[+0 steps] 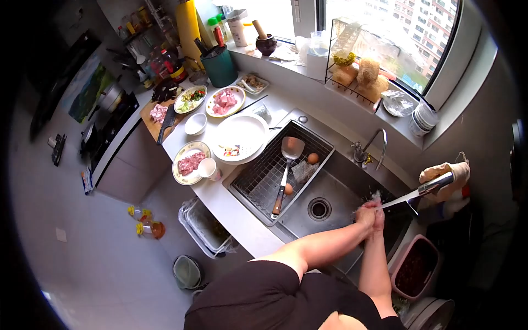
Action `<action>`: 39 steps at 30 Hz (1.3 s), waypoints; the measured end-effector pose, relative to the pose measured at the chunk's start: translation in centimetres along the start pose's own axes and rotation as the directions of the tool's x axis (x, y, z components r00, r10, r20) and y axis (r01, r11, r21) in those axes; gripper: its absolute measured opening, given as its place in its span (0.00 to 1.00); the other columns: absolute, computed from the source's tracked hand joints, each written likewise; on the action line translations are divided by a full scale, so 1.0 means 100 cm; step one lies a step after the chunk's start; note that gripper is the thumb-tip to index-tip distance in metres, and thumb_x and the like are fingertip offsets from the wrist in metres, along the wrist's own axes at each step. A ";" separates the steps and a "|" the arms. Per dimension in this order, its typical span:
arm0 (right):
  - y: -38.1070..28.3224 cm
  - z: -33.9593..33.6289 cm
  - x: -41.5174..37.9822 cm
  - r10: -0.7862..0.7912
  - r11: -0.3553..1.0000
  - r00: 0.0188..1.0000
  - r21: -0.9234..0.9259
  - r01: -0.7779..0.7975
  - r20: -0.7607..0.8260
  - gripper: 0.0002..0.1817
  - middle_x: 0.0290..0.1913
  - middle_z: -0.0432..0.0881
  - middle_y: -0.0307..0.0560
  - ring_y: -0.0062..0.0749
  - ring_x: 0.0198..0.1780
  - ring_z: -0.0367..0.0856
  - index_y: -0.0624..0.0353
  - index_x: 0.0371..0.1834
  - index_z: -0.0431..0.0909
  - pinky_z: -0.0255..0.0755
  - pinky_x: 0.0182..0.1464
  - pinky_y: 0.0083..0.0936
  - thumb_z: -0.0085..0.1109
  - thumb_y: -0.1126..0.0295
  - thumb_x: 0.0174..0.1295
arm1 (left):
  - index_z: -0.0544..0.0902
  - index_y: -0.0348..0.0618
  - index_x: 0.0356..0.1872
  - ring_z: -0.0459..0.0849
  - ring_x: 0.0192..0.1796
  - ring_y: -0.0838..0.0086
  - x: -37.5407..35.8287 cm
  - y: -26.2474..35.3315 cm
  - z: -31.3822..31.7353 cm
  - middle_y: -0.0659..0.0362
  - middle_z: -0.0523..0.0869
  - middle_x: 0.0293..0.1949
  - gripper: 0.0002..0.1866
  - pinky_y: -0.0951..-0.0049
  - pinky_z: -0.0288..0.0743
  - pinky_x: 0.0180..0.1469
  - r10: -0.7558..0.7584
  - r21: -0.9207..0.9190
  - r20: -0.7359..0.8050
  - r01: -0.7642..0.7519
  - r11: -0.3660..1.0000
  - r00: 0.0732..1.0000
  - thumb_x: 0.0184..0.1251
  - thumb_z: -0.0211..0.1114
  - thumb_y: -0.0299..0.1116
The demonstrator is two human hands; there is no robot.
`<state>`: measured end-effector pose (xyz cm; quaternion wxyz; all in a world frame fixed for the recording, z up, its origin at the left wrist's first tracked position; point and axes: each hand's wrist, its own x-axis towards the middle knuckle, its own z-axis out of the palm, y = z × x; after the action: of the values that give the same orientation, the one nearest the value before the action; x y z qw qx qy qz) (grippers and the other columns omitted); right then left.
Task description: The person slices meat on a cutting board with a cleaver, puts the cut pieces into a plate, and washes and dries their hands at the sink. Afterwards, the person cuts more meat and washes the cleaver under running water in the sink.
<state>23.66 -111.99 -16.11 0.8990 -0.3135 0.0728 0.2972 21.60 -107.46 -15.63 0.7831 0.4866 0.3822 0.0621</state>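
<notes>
Over the right part of the steel sink [344,190], my left hand [364,215] and my right hand [378,217] are pressed together under a stream of water. The water comes from a chrome spray faucet [436,184] at the right. Fingers of both hands overlap and blur in the splash, so what they hold, if anything, is hidden. In the sink's left part a wire rack [261,175] bears a spatula [285,175] with a wooden handle, a brown egg [313,158], another egg [288,189] and a mesh scrubber [302,171].
On the counter stand a large white plate [240,132], plates of meat [191,163], a white bowl [196,124] and a paper cup [208,169]. A cleaver [166,124] lies on the cutting board [149,122]. A pink basin [415,267] sits right of the sink.
</notes>
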 end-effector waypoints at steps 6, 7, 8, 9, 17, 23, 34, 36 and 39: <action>0.003 -0.010 0.009 -0.024 0.995 0.992 -0.103 0.011 -0.123 0.18 0.24 0.76 0.38 0.29 0.29 0.75 0.50 0.24 0.72 0.70 0.36 0.29 0.49 0.52 0.67 | 0.83 0.44 0.31 0.83 0.38 0.61 0.000 -0.006 -0.007 0.50 0.85 0.32 0.06 0.65 0.75 0.41 0.152 0.121 0.029 -0.154 0.981 0.988 0.56 0.60 0.32; 0.004 -0.014 0.010 -0.095 0.959 0.972 -0.281 0.031 -0.216 0.16 0.25 0.76 0.39 0.30 0.29 0.75 0.50 0.24 0.71 0.70 0.35 0.29 0.49 0.54 0.66 | 0.84 0.44 0.31 0.83 0.39 0.58 -0.001 -0.005 -0.009 0.50 0.85 0.33 0.08 0.62 0.74 0.42 0.229 0.202 0.066 -0.238 0.950 0.971 0.57 0.59 0.35; 0.004 -0.018 0.013 -0.093 0.959 0.972 -0.280 0.030 -0.215 0.16 0.25 0.76 0.39 0.30 0.29 0.75 0.50 0.24 0.71 0.70 0.35 0.29 0.49 0.54 0.66 | 0.84 0.45 0.31 0.82 0.40 0.55 -0.001 -0.005 -0.011 0.49 0.84 0.34 0.10 0.60 0.74 0.43 0.301 0.277 0.109 -0.320 0.906 0.947 0.59 0.58 0.39; 0.004 -0.024 0.016 0.003 0.986 0.988 -0.166 -0.028 -0.152 0.15 0.26 0.76 0.39 0.30 0.30 0.75 0.50 0.24 0.72 0.70 0.36 0.29 0.48 0.56 0.66 | 0.84 0.46 0.32 0.82 0.41 0.52 -0.002 -0.006 -0.013 0.48 0.84 0.36 0.13 0.57 0.74 0.43 0.366 0.346 0.156 -0.398 0.850 0.917 0.60 0.57 0.42; -0.005 0.013 -0.027 0.148 0.941 0.860 -0.197 -0.274 -0.489 0.08 0.31 0.78 0.37 0.30 0.38 0.76 0.51 0.30 0.76 0.68 0.46 0.34 0.53 0.60 0.57 | 0.78 0.37 0.24 0.81 0.26 0.69 0.017 0.028 -0.038 0.58 0.81 0.22 0.03 0.66 0.74 0.28 0.121 0.552 0.136 -0.177 0.815 0.983 0.55 0.59 0.24; -0.013 0.016 -0.038 0.026 0.910 0.876 -0.352 -0.220 -0.482 0.09 0.35 0.78 0.33 0.26 0.41 0.74 0.49 0.36 0.77 0.60 0.51 0.35 0.54 0.59 0.58 | 0.79 0.40 0.26 0.78 0.19 0.70 0.028 0.026 -0.036 0.56 0.79 0.18 0.04 0.69 0.69 0.18 -0.200 0.309 0.278 0.110 0.945 0.940 0.50 0.61 0.19; -0.059 0.060 -0.083 -0.424 0.846 0.765 -0.514 0.143 -0.484 0.20 0.52 0.72 0.35 0.23 0.54 0.67 0.52 0.56 0.71 0.60 0.54 0.28 0.54 0.67 0.59 | 0.71 0.45 0.22 0.63 0.13 0.77 0.014 0.049 -0.048 0.64 0.69 0.16 0.07 0.73 0.54 0.14 -0.202 0.371 0.360 0.059 0.927 0.911 0.59 0.55 0.25; -0.068 0.061 -0.088 -0.440 0.855 0.760 -0.483 0.191 -0.478 0.19 0.51 0.72 0.34 0.22 0.53 0.68 0.51 0.56 0.71 0.61 0.54 0.26 0.54 0.69 0.59 | 0.69 0.45 0.17 0.64 0.13 0.77 0.013 0.056 -0.046 0.64 0.69 0.15 0.11 0.73 0.54 0.14 -0.202 0.405 0.328 0.055 0.912 0.923 0.59 0.55 0.24; -0.082 0.067 -0.101 -0.551 0.819 0.709 -0.449 0.357 -0.440 0.19 0.51 0.72 0.33 0.21 0.52 0.69 0.50 0.55 0.71 0.62 0.54 0.25 0.55 0.71 0.59 | 0.68 0.44 0.18 0.62 0.12 0.77 0.017 0.051 -0.038 0.64 0.67 0.15 0.11 0.70 0.49 0.13 -0.114 0.490 0.385 -0.098 0.867 0.916 0.58 0.57 0.24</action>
<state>19.85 -117.98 -3.37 0.8179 -0.5396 0.1971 -0.0324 21.71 -101.26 -13.31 0.6922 0.6727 0.2186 -0.1432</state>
